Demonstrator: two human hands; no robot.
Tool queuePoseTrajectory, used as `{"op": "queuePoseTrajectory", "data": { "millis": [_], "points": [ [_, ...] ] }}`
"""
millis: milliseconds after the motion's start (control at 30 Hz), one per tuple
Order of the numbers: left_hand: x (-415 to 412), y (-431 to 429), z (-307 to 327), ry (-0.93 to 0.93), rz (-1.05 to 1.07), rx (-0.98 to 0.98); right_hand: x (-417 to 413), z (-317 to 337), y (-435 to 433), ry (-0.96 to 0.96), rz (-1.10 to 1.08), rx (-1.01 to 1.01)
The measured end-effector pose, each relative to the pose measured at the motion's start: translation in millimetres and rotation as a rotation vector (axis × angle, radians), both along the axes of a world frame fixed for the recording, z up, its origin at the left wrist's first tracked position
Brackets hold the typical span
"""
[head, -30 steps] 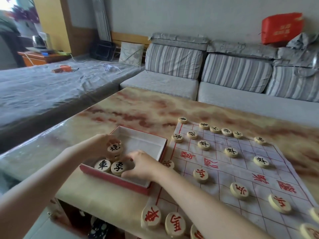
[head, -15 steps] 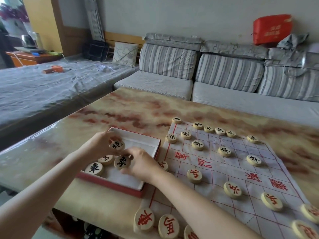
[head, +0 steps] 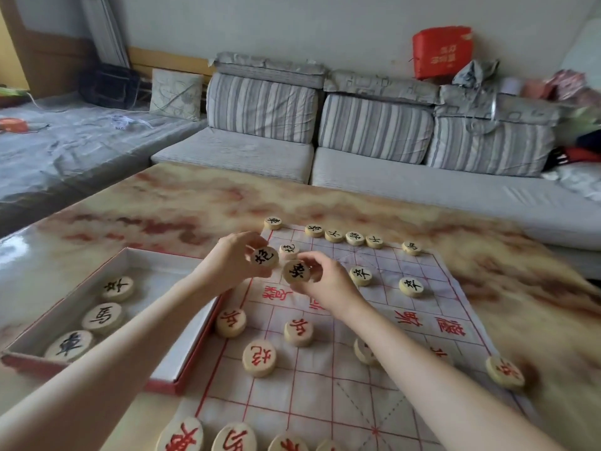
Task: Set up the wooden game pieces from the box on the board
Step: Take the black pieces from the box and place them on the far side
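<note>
The left hand (head: pixel 234 260) pinches one black-lettered piece (head: pixel 264 257); the right hand (head: pixel 323 279) pinches a second piece (head: pixel 296 271), both above the board (head: pixel 325 385), far left. Lower each flat onto a vacant crossing, clear of neighbours. Three lie in the box (head: pixel 162 281).

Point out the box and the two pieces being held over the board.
Box (head: pixel 153 275): head view, bare white floor.
Left-held piece (head: pixel 264 257): head view, middle of its black-lettered face.
Right-held piece (head: pixel 296 272): head view, middle of its black-lettered face.
</note>
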State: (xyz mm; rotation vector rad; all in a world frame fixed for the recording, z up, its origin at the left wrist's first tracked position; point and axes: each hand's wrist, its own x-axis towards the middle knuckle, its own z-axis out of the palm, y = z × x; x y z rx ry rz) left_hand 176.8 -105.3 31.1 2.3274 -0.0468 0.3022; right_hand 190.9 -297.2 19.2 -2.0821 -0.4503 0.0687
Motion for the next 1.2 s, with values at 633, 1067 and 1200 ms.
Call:
{"op": "queuePoseTrajectory", "data": {
  "millis": [633, 1067, 1200],
  "points": [
    [87.1, -161.4, -28.4, 0.013, -0.247, -0.033, 90.1, -22.4, -187.8, -0.053, -0.398, -0.086],
    [112.8, -164.9, -33.5, -0.027, -0.263, 0.035, 190.1, -29.0, -188.3, -0.091, -0.460, -0.456],
    [119.4, -159.6, -33.9, -0.029, -0.268, 0.028, 199.2, -37.1, -185.3, -0.092, -0.481, -0.503]
  ]
}}
